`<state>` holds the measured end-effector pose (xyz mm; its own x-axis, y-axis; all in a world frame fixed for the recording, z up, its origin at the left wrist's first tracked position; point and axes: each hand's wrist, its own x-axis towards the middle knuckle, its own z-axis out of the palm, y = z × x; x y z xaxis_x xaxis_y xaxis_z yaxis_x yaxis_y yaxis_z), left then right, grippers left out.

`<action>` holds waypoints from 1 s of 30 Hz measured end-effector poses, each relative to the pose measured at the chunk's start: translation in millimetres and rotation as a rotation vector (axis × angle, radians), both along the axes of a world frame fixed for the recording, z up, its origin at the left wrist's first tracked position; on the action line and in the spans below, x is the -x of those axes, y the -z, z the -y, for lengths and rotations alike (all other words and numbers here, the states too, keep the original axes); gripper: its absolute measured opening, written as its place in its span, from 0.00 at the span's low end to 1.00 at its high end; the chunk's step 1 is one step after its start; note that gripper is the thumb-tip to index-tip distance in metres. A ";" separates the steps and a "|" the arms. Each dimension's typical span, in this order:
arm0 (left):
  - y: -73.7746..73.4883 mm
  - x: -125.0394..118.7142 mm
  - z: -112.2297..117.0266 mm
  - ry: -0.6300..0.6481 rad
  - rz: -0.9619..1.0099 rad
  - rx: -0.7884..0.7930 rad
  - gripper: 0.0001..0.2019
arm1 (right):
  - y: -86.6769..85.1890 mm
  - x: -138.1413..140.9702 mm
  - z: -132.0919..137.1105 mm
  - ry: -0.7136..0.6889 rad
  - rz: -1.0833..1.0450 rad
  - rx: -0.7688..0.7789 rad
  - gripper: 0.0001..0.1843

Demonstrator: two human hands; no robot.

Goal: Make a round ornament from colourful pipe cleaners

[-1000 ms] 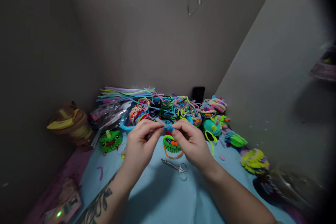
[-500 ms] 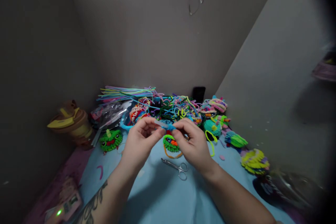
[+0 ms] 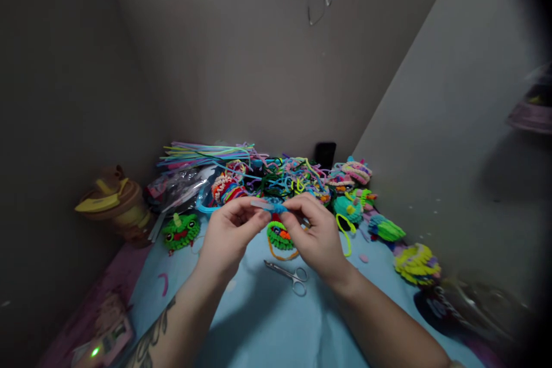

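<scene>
Both my hands are raised over the light blue table cover (image 3: 267, 322) and pinch the same small blue pipe-cleaner piece (image 3: 271, 206). My left hand (image 3: 230, 236) grips its pale left end between thumb and fingertips. My right hand (image 3: 317, 236) grips the bright blue right end, fingers curled. Just below the hands lies a green coiled pipe-cleaner figure with an orange loop (image 3: 280, 237). Small silver scissors (image 3: 288, 274) lie on the cover beneath my right hand.
A heap of coloured pipe cleaners (image 3: 276, 175) fills the back of the table, with straight stems (image 3: 202, 153) at the left. Finished figures: green frog (image 3: 181, 230), teal one (image 3: 348, 207), yellow-purple one (image 3: 417, 264). A brown-yellow container (image 3: 114, 207) stands left. Grey walls enclose the space.
My hands stay together on the blue piece, their fingers shifting slightly. Nothing else has moved.
</scene>
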<state>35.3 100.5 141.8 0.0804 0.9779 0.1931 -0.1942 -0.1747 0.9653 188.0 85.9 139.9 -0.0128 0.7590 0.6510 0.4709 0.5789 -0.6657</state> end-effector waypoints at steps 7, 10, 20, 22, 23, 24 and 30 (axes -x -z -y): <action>-0.8 -1.0 1.9 0.001 -0.018 0.021 0.09 | 0.4 1.3 -0.4 0.059 -0.013 -0.030 0.03; 1.4 -2.1 2.4 -0.016 -0.021 0.025 0.09 | 1.9 1.6 -0.4 0.087 0.015 -0.095 0.04; 2.8 -8.7 7.0 -0.087 -0.087 -0.061 0.06 | 16.4 4.9 0.6 0.189 0.065 -0.228 0.07; 1.5 -9.1 8.5 -0.113 -0.115 -0.069 0.07 | 17.6 6.5 1.7 0.198 0.066 -0.225 0.06; 0.8 -8.9 9.1 -0.126 -0.130 -0.077 0.06 | 17.4 7.3 2.1 0.197 0.063 -0.229 0.06; 0.2 -8.5 9.4 -0.133 -0.145 -0.090 0.06 | 16.6 8.2 2.3 0.192 0.057 -0.231 0.05; -2.6 -3.5 8.0 -0.143 -0.237 -0.191 0.04 | 5.4 7.3 0.6 0.023 -0.025 -0.023 0.07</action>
<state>38.8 92.5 144.4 0.0097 0.9303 0.3668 0.0714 -0.3665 0.9277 180.7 85.3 134.4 0.0216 0.7436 0.6683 0.4676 0.5834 -0.6641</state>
